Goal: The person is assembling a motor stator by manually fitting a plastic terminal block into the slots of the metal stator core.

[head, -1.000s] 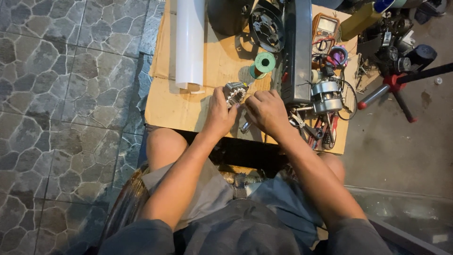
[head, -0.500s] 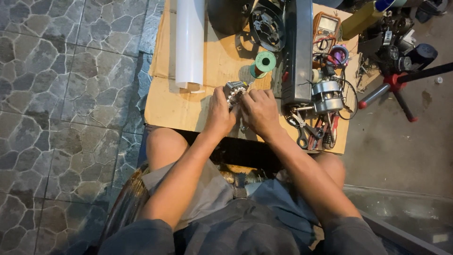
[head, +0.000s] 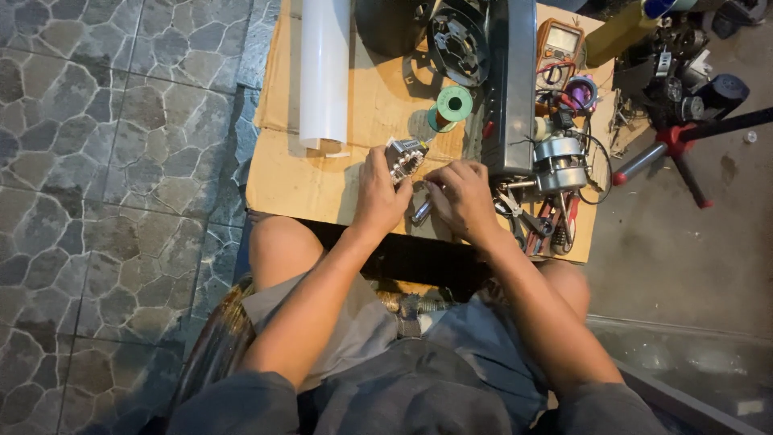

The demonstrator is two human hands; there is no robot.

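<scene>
Cardboard-covered tabletop (head: 322,177) over stone floor. We find the left hand (head: 381,192) closed around a motor part (head: 403,155); right hand (head: 460,197) fingers pinch beside it. Work unfinished.

Single head-worn view, looking steeply down from above the seated person — arms and knees near, cardboard work surface (head: 290,173) beyond, stone-tiled floor (head: 105,185) at left

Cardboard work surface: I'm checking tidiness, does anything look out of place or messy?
Yes. Pliers and small tools lie in a tangled heap at the cardboard's right edge, beside the right hand, with wires trailing around a small motor.
</scene>
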